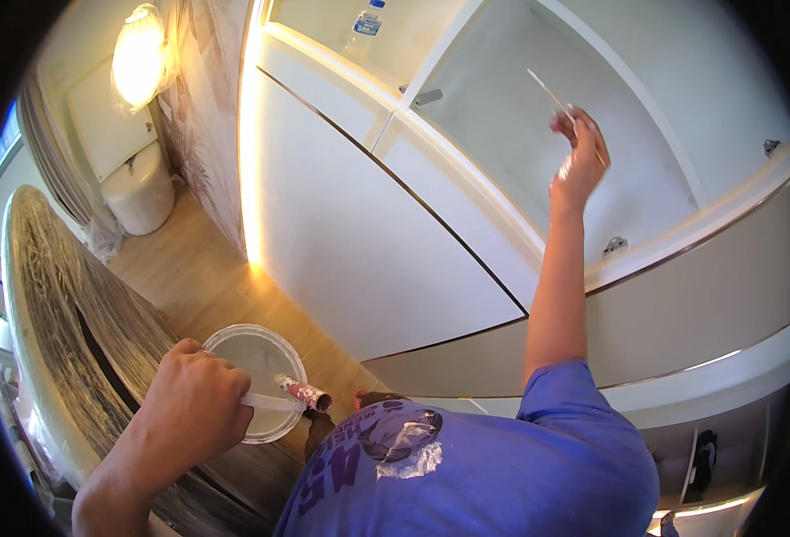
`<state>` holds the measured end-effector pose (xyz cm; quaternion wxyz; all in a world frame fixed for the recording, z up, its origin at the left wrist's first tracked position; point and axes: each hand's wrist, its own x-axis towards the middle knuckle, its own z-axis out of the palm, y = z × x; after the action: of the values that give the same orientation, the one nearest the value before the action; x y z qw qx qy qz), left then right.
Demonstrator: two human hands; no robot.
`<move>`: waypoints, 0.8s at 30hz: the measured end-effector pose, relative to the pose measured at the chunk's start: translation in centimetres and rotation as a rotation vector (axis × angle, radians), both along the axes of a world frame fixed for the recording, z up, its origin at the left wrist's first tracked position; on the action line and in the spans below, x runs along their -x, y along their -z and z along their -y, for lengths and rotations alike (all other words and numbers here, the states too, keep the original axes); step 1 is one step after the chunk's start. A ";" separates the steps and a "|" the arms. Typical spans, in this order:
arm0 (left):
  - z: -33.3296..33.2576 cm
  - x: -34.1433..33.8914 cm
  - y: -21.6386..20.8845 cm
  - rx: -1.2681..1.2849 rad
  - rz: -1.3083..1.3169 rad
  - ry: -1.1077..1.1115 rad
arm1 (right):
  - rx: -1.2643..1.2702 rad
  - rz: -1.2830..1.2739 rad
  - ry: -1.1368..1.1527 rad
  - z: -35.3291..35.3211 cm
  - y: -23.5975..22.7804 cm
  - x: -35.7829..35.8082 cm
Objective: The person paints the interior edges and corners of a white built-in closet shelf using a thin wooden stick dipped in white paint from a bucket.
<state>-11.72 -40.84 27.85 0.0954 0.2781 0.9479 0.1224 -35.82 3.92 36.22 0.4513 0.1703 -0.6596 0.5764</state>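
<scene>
My left hand (198, 394) is closed round the white strap handle of a round plastic bucket (250, 333), which hangs at my left side. A paint-smeared tool with a red handle (305, 392) leans against the bucket's rim, its lower end inside. My right arm reaches forward over the white cabinet, and the right hand (579, 161) pinches a slender tool with a pale tip (542, 85). I see it nearly edge-on, so its exact kind is unclear. White smears mark the right hand. The tip points up and away, inside an open cabinet compartment (502, 107).
A clear bottle with a blue cap (365, 25) stands in the far left compartment. Metal hinges (615, 244) sit along the cabinet edge. A plastic-wrapped lamp (140, 58) glows at the far left, above a white wrapped seat (140, 192). A dark marbled tabletop (64, 295) lies to my left.
</scene>
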 end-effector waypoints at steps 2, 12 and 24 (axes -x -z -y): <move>-0.3 0.1 0.1 -0.025 0.010 0.002 | -0.047 0.054 0.037 -1.6 0.0 2.9; 0.0 1.2 3.4 0.046 0.095 -0.032 | -0.768 0.005 0.428 -8.9 3.2 14.2; 1.5 3.2 5.7 0.057 0.100 -0.287 | -1.469 0.040 0.411 -13.9 7.1 16.7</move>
<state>-14.89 -42.33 22.16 0.1317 0.1303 0.9752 0.1214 -52.55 17.85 29.08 0.3082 0.2903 -0.9001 -0.1029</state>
